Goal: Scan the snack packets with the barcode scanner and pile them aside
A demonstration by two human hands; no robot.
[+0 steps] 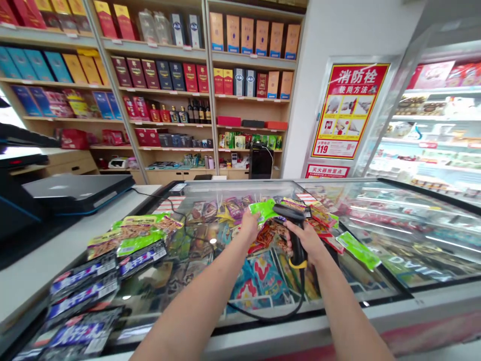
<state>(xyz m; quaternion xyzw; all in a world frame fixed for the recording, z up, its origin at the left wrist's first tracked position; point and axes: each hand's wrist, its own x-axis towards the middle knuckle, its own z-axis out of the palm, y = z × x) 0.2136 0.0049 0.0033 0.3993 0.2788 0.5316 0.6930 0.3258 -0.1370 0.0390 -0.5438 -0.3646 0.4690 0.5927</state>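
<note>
My left hand (250,223) is closed on the edge of a bright green snack packet (264,209), lifted over the glass top of a chest freezer (165,321). In my right hand (306,239) is a black and yellow barcode scanner (298,245), gripped round its handle. The scanner's head (287,211) points left and lies close to the packet. From the handle's base a black cord (300,296) loops down and left across the glass. Behind and right of the scanner lie red snack packets (322,216) in a loose pile.
Dark packets with blue labels (84,288) and green-and-brown packets (141,230) lie on the glass at left. Another green packet (358,250) lies at right. A flat grey counter device (77,190) stands left; shelves of boxed goods (161,75) line the back.
</note>
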